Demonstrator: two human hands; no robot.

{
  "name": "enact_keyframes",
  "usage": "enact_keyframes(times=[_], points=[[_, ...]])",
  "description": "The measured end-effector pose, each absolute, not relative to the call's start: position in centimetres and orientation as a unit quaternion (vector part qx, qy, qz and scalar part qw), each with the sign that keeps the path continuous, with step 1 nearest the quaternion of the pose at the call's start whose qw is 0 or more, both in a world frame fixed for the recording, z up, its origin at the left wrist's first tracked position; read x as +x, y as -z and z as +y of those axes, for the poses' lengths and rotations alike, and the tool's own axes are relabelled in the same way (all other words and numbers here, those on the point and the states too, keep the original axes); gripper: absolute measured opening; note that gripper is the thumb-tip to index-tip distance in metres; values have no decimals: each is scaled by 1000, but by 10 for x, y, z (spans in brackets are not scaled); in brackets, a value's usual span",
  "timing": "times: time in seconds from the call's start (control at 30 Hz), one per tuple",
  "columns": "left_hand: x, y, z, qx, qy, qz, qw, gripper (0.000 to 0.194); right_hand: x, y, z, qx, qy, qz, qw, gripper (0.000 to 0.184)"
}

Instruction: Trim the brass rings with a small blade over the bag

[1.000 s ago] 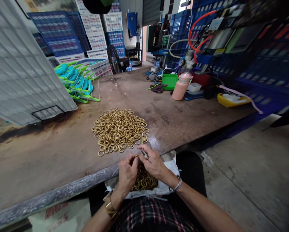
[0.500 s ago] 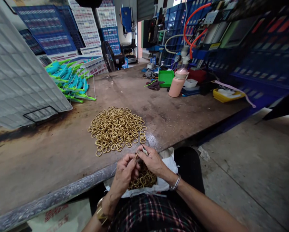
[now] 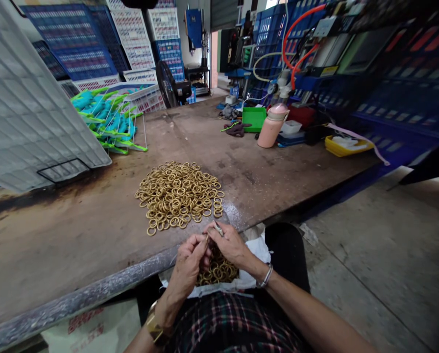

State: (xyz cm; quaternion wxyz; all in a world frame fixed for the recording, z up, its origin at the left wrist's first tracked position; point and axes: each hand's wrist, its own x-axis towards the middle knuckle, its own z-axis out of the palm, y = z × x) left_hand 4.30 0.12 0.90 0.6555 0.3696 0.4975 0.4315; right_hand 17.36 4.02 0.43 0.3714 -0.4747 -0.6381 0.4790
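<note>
My left hand [image 3: 190,255] is closed, pinching a brass-coloured ring [image 3: 207,237] seen nearly edge-on between thumb and fingers. Against it is my right hand [image 3: 230,243], wrapped round a small pointed tool [image 3: 218,228] that looks like a short knife; most of it is hidden in the palm. Both hands are over an open white sack [image 3: 256,250] on my lap, which holds many brass-coloured rings [image 3: 219,270]. Just beyond, on the table, lies a heap of similar rings [image 3: 179,193].
The brown table [image 3: 105,235] has a worn front edge. A pink bottle [image 3: 271,130], a green tray [image 3: 254,119] and a yellow tray [image 3: 348,146] stand farther back. To the left are a large white crate [image 3: 39,113] and green-and-blue plastic pieces [image 3: 112,122].
Both hands keep their hold, with only a slight shift of the right hand and tool at the ring. The whole view has moved a little.
</note>
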Motion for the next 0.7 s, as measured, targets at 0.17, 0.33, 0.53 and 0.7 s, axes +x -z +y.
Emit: enact_keyframes(times=[0.17, 0.33, 0.53, 0.7], points=[[43, -11, 2, 354, -438, 515, 646, 31, 181, 2, 38, -497, -340, -730, 323, 17], [45, -13, 2, 380, -433, 523, 628, 32, 183, 5, 31, -483, -240, -816, 209, 16], [45, -10, 2, 384, -424, 533, 624, 31, 181, 5, 30, -498, -217, -827, 146, 18], [44, -9, 1, 395, -430, 525, 620, 31, 178, 1, 30, -530, -215, -814, 99, 19]])
